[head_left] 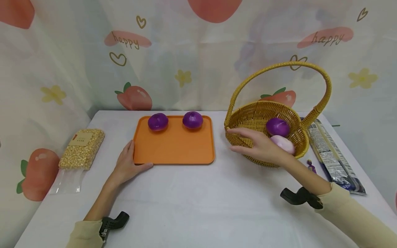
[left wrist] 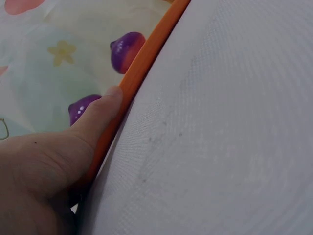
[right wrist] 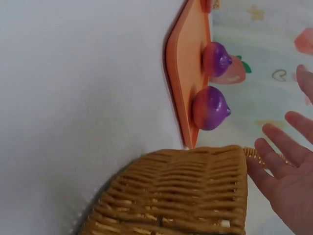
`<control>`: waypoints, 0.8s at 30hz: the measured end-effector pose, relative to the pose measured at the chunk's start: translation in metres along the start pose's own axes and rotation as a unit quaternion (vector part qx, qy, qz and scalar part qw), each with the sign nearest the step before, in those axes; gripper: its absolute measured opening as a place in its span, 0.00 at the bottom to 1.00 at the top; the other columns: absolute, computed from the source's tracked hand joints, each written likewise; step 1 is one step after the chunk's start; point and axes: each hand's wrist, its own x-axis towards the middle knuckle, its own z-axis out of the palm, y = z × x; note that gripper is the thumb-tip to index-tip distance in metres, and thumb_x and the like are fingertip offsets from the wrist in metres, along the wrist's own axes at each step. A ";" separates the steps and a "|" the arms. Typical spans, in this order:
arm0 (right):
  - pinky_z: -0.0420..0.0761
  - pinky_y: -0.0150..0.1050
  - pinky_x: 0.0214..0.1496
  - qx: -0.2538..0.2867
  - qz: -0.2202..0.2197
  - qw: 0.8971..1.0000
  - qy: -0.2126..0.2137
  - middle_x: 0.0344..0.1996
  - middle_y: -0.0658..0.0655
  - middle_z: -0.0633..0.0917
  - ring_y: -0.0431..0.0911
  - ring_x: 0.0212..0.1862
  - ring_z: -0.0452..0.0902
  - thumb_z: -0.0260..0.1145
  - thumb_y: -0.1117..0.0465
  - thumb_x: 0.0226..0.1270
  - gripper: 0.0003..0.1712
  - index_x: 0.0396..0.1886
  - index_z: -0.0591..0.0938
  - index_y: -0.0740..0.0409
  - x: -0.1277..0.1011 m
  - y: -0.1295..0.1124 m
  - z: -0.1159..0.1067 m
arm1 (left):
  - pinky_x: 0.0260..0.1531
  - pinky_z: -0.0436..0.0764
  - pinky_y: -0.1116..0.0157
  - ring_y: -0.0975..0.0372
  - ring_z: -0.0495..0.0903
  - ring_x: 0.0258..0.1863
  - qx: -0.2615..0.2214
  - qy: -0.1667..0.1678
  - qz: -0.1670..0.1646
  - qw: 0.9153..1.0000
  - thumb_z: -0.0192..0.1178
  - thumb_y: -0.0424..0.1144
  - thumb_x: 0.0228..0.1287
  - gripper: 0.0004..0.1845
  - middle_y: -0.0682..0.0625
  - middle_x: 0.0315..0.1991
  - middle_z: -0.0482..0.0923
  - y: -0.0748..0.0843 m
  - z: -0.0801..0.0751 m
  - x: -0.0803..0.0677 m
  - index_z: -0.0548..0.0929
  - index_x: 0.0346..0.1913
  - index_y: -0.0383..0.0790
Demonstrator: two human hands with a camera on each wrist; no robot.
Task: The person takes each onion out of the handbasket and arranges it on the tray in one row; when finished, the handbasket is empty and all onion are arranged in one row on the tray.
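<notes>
My left hand (head_left: 125, 168) touches the near left corner of an orange tray (head_left: 173, 148), its thumb along the front rim and its fingers at the left side. Two shiny purple onions (head_left: 158, 122) sit along the tray's back edge. Over the front left rim of a yellow wicker basket (head_left: 266, 106) hovers my right hand (head_left: 263, 146), fingers extended and holding nothing. Inside the basket lie another purple onion (head_left: 277, 127) and a pale pinkish-white bulb (head_left: 283, 144), partly hidden by the right arm. In the right wrist view, the right hand's fingers (right wrist: 283, 147) are spread beside the basket's rim.
A clear bag of yellow corn kernels (head_left: 82, 148) lies at the left. Right of the basket is a long printed packet (head_left: 333, 155), with a small purple-wrapped item (head_left: 311, 166) near it. The basket's tall arched handle (head_left: 279, 65) rises above. A patterned curtain (head_left: 192, 51) hangs behind the white-covered table (head_left: 198, 203).
</notes>
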 end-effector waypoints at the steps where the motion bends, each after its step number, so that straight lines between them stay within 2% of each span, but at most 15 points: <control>1: 0.73 0.53 0.67 -0.002 0.001 1.000 0.003 0.65 0.55 0.77 0.52 0.67 0.71 0.68 0.51 0.64 0.32 0.66 0.73 0.54 -0.003 0.001 -0.001 | 0.72 0.52 0.38 0.38 0.45 0.75 0.000 0.000 0.000 1.000 0.69 0.63 0.50 0.65 0.33 0.77 0.38 0.000 0.000 0.000 0.39 0.77 0.34; 8: 0.73 0.60 0.64 -0.028 0.024 0.999 0.016 0.63 0.58 0.78 0.57 0.66 0.72 0.68 0.53 0.64 0.31 0.66 0.73 0.53 -0.021 0.014 -0.017 | 0.72 0.51 0.37 0.38 0.44 0.75 -0.005 0.001 0.001 1.000 0.69 0.63 0.50 0.65 0.33 0.77 0.39 0.000 0.001 0.000 0.39 0.77 0.35; 16: 0.74 0.67 0.57 -0.074 0.035 0.996 0.027 0.60 0.63 0.79 0.63 0.61 0.74 0.69 0.56 0.63 0.30 0.65 0.74 0.57 -0.042 0.030 -0.039 | 0.71 0.51 0.36 0.38 0.43 0.75 -0.004 -0.010 -0.013 1.000 0.68 0.65 0.50 0.66 0.34 0.78 0.37 0.003 -0.001 0.000 0.37 0.77 0.37; 24: 0.73 0.69 0.56 -0.091 0.052 0.994 0.021 0.61 0.65 0.78 0.63 0.62 0.72 0.68 0.56 0.65 0.30 0.65 0.73 0.59 -0.053 0.048 -0.052 | 0.71 0.51 0.36 0.38 0.43 0.75 0.000 -0.010 -0.017 1.000 0.67 0.66 0.50 0.66 0.34 0.78 0.36 0.002 0.000 0.001 0.37 0.78 0.37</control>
